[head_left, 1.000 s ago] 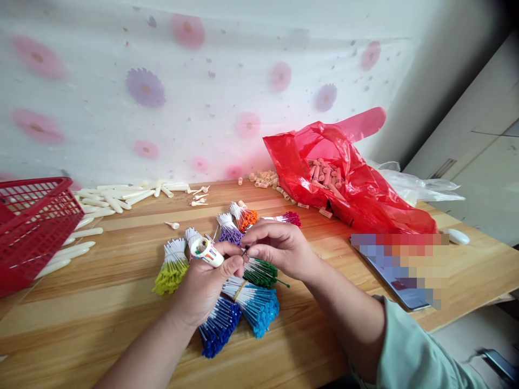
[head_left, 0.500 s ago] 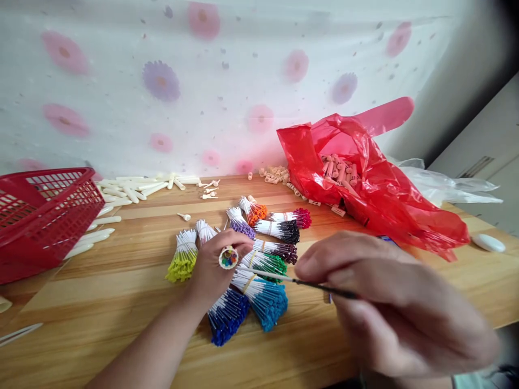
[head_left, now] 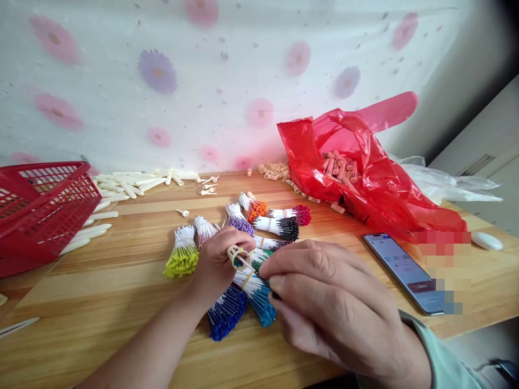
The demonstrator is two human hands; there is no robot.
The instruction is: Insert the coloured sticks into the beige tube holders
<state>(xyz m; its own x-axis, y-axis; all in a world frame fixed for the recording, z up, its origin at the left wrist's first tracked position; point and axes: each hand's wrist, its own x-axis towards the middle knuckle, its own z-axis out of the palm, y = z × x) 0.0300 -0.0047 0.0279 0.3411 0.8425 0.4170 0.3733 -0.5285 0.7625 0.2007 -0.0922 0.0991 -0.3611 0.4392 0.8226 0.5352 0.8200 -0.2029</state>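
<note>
My left hand (head_left: 222,254) is closed around a cream slotted plastic pen barrel (head_left: 237,256), whose open end faces me with coloured bits inside. Between the thumb and fingers of my right hand (head_left: 324,292) is a thin pen refill (head_left: 245,263), white at one end and dark at the other. Its white end is at the barrel's mouth; how far it reaches inside I cannot tell. Around my hands lie banded bundles of refills with coloured ends: yellow-green (head_left: 180,254), dark blue (head_left: 227,313), light blue (head_left: 259,300), black (head_left: 279,227) and several more.
A red basket (head_left: 44,216) stands at left beside long cream tubes (head_left: 91,232). Small cream parts (head_left: 208,186) lie further back. At right are a red plastic bag (head_left: 389,183) of slotted parts, a phone (head_left: 401,273) with a running timer, and a white oval object (head_left: 486,241).
My right hand has moved left and away from me, bringing the refill's white end to the barrel. The barrel has tilted in my left hand. The phone has come into view.
</note>
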